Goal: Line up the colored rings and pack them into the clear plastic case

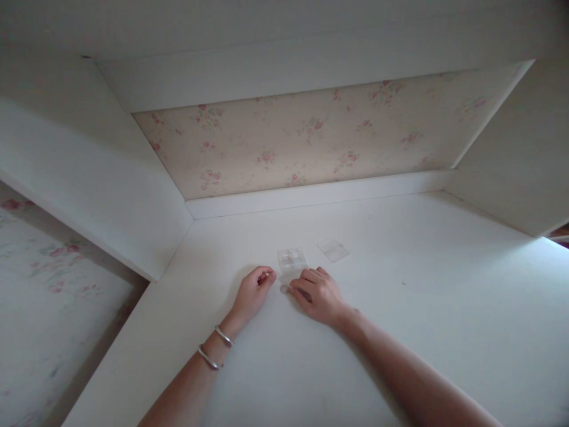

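Observation:
My left hand (pixel 254 292) rests on the white surface with its fingers curled in and the thumb and forefinger pinched together. What that pinch holds, if anything, is too small to make out. A small round silvery disc (pixel 284 289), much like a coin, shows at the fingertips of my right hand (pixel 319 295), whose thumb and forefinger close on its edge. Just beyond both hands lies a small clear plastic bag (pixel 292 256) with little things inside, partly covered by my right fingers. Another flat clear packet (pixel 333 250) lies to its right.
The white desk surface (pixel 249 379) ends at a low ledge (pixel 311 198) below floral wallpaper (pixel 311 142). White panels rise on the left (pixel 111 178) and right (pixel 511 172), and a shelf (pixel 267 35) hangs overhead. A tiny dark speck (pixel 403 283) marks the surface at right.

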{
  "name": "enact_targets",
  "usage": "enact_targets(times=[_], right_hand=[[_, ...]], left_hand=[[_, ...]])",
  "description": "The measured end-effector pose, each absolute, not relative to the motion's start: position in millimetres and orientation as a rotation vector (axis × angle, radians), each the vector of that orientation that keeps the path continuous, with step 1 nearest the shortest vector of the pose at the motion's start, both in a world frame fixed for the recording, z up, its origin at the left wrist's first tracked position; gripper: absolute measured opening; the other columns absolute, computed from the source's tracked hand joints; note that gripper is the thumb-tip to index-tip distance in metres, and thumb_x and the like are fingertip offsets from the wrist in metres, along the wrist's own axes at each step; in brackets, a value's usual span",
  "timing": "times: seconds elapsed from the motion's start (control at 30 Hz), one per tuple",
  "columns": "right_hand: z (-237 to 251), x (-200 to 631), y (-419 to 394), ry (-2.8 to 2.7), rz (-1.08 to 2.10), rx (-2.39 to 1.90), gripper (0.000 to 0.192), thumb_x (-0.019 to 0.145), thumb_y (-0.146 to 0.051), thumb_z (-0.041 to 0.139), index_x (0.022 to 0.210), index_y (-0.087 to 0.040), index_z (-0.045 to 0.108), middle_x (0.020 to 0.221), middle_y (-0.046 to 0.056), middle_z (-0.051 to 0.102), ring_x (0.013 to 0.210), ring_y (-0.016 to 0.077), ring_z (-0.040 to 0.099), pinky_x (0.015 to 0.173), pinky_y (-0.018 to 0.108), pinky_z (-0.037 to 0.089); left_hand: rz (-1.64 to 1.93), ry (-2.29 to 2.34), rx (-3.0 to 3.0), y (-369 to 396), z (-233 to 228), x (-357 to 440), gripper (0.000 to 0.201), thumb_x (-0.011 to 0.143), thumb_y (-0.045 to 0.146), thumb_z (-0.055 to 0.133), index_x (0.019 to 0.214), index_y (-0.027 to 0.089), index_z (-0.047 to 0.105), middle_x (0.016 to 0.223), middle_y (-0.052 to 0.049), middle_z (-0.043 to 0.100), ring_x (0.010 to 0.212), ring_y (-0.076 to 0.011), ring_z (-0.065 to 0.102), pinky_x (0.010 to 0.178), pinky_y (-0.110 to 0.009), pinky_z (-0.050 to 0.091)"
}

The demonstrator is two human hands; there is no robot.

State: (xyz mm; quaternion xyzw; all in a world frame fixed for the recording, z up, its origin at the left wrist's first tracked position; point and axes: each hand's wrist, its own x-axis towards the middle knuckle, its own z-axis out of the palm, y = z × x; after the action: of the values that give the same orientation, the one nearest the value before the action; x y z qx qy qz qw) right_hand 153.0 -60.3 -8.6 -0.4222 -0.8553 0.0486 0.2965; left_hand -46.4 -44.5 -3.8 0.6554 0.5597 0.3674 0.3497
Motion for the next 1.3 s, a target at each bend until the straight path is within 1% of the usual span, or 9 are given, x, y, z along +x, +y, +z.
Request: enact_targets(times=[0.1, 0.23, 0.47, 0.57, 0.7, 0.8, 0.97, 1.07, 1.3], right_hand=[[-6, 147, -62, -2.343, 0.067, -1.075, 0.02, 0.086, -0.027, 0.048, 0.089, -0.023, 0.067, 0.077, 0.003, 0.058, 0.072, 0.0138, 0.048, 0.072, 0.03, 0.027], [-6, 143, -62, -2.387, 0.012, -1.089, 0.02, 0.086, -0.027, 0.049, 0.09, -0.026, 0.068, 0.078, 0.002, 0.056, 0.073, 0.0144, 0.046, 0.072, 0.032, 0.025], [-7, 143, -61, -2.411, 0.022, -1.13, 0.02, 0.087, -0.029, 0.049, 0.086, -0.025, 0.069, 0.079, 0.002, 0.054, 0.074, 0.0142, 0.044, 0.072, 0.032, 0.023], [-7, 142, -61, -2.424, 0.043, -1.131, 0.02, 0.086, -0.028, 0.049, 0.081, -0.023, 0.068, 0.08, 0.003, 0.053, 0.076, 0.0143, 0.044, 0.072, 0.032, 0.023], [-8, 138, -60, -2.432, 0.04, -1.109, 0.022, 0.087, -0.025, 0.049, 0.075, -0.02, 0.066, 0.081, 0.003, 0.053, 0.076, 0.0139, 0.044, 0.072, 0.032, 0.023], [-8, 137, -60, -2.429, 0.029, -1.088, 0.022, 0.088, -0.023, 0.047, 0.078, -0.019, 0.066, 0.081, 0.003, 0.054, 0.075, 0.0135, 0.044, 0.073, 0.032, 0.024], [-10, 141, -60, -2.317, 0.132, -1.088, 0.021, 0.091, -0.025, 0.045, 0.087, -0.02, 0.065, 0.084, 0.003, 0.055, 0.079, 0.013, 0.048, 0.075, 0.03, 0.027], [-14, 145, -55, -2.153, 0.216, -1.142, 0.021, 0.091, -0.026, 0.044, 0.09, -0.021, 0.065, 0.084, 0.004, 0.055, 0.082, 0.0138, 0.05, 0.076, 0.029, 0.031], [-25, 150, -41, -1.747, 0.351, -1.277, 0.022, 0.089, -0.031, 0.047, 0.09, -0.02, 0.066, 0.085, 0.004, 0.052, 0.08, 0.0152, 0.051, 0.071, 0.028, 0.042]], left_hand=[[1.084, 1.485, 1.642, -33, -6, -41, 0.037, 0.08, 0.047, 0.051, 0.093, 0.015, 0.063, 0.075, -0.002, 0.061, 0.068, -0.0142, 0.053, 0.063, -0.024, 0.041], [1.164, 1.465, 1.609, -10, -10, -24, 0.038, 0.08, 0.047, 0.053, 0.094, 0.014, 0.064, 0.085, -0.006, 0.066, 0.076, -0.0166, 0.058, 0.069, -0.026, 0.045], [1.115, 1.539, 1.689, 18, -23, -4, 0.034, 0.081, 0.042, 0.053, 0.092, 0.015, 0.068, 0.086, -0.008, 0.07, 0.077, -0.0183, 0.062, 0.072, -0.029, 0.047], [1.109, 1.544, 1.695, 16, -24, -6, 0.031, 0.081, 0.039, 0.052, 0.093, 0.016, 0.069, 0.091, -0.007, 0.07, 0.081, -0.0181, 0.063, 0.075, -0.028, 0.047], [1.132, 1.54, 1.638, 5, -19, -13, 0.031, 0.08, 0.04, 0.053, 0.093, 0.016, 0.068, 0.09, -0.006, 0.07, 0.081, -0.018, 0.063, 0.075, -0.028, 0.047], [1.117, 1.522, 1.596, -6, -14, -22, 0.032, 0.08, 0.041, 0.054, 0.093, 0.016, 0.068, 0.09, -0.006, 0.07, 0.082, -0.0182, 0.062, 0.075, -0.028, 0.047], [0.99, 1.46, 1.661, -30, -11, -39, 0.032, 0.081, 0.041, 0.052, 0.095, 0.016, 0.067, 0.089, -0.005, 0.069, 0.079, -0.0173, 0.061, 0.073, -0.027, 0.046], [0.903, 1.424, 1.752, -42, -13, -41, 0.03, 0.083, 0.039, 0.049, 0.093, 0.017, 0.067, 0.084, -0.003, 0.069, 0.073, -0.0155, 0.06, 0.068, -0.025, 0.045], [0.714, 1.325, 2.046, -47, -9, -40, 0.019, 0.081, 0.026, 0.052, 0.084, 0.018, 0.069, 0.076, -0.001, 0.065, 0.066, -0.0122, 0.055, 0.062, -0.022, 0.04]])
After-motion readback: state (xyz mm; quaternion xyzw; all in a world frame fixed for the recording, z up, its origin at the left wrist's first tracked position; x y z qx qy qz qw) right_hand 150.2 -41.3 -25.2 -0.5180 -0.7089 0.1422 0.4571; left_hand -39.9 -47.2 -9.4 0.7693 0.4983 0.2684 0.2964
